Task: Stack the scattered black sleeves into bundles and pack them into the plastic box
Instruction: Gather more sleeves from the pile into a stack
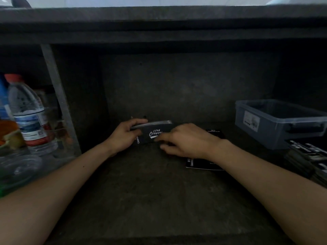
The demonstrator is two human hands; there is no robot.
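Observation:
My left hand [126, 134] grips a stack of black sleeves [152, 132] with white "Club Camping" print, held on edge above the dark surface. My right hand [187, 141] reaches in from the right, its fingertips touching the front face of that stack. Under my right wrist lie loose black sleeves [203, 164], partly hidden, and another one [215, 132] shows behind the hand. The translucent grey plastic box [276, 121] stands at the right; its inside looks dark and I cannot tell what it holds.
A pile of bundled black sleeves [307, 156] sits at the right edge, in front of the box. Water bottles [30, 114] and clear containers crowd the left side behind a metal post [58, 96]. A dark shelf overhangs the work area.

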